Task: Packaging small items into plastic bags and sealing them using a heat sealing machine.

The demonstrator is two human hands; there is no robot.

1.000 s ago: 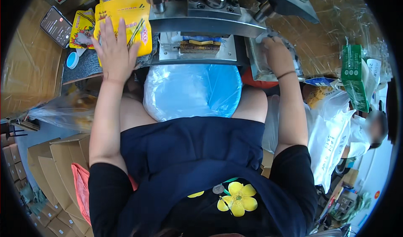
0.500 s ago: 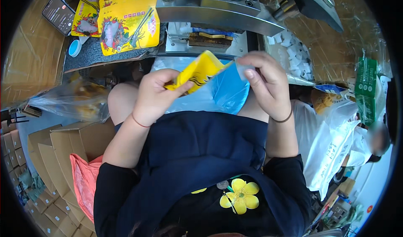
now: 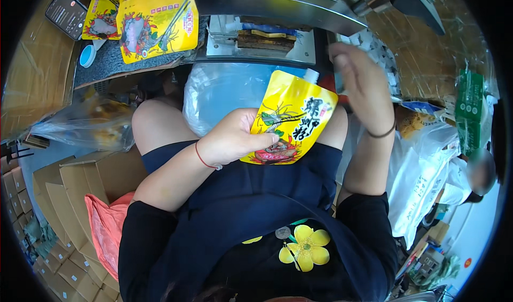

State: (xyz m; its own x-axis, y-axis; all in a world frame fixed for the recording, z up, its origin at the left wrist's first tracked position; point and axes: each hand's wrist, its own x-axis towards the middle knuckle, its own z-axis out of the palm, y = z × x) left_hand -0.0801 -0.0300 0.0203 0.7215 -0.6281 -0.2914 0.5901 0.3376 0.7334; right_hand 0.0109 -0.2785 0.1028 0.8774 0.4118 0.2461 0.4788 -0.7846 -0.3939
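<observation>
In my left hand [image 3: 230, 136] is a flat yellow printed pouch [image 3: 286, 96], pinched by its lower left edge with the thumb on the front. The pouch tilts over my lap, its printed face up. A white plastic spout [image 3: 311, 76] sticks up at its upper right corner. My right hand [image 3: 368, 91] is raised to the right of the pouch, apart from it. Motion smears its fingers, which are near a heap of small white plastic pieces [image 3: 382, 59] on the bench.
A metal machine bar [image 3: 278, 5] spans the bench above a fixture [image 3: 265, 39]. Yellow pouches [image 3: 157, 21], a phone [image 3: 65, 13] and a blue round lid [image 3: 87, 56] lie at left. A plastic-lined blue container [image 3: 224, 88] stands between my knees. Cardboard boxes [image 3: 101, 179] and a white bag [image 3: 417, 173] flank me.
The pouch has turned from its folded, edge-on pose to face up and come lower and nearer. My right hand has let go of it and moved up and right.
</observation>
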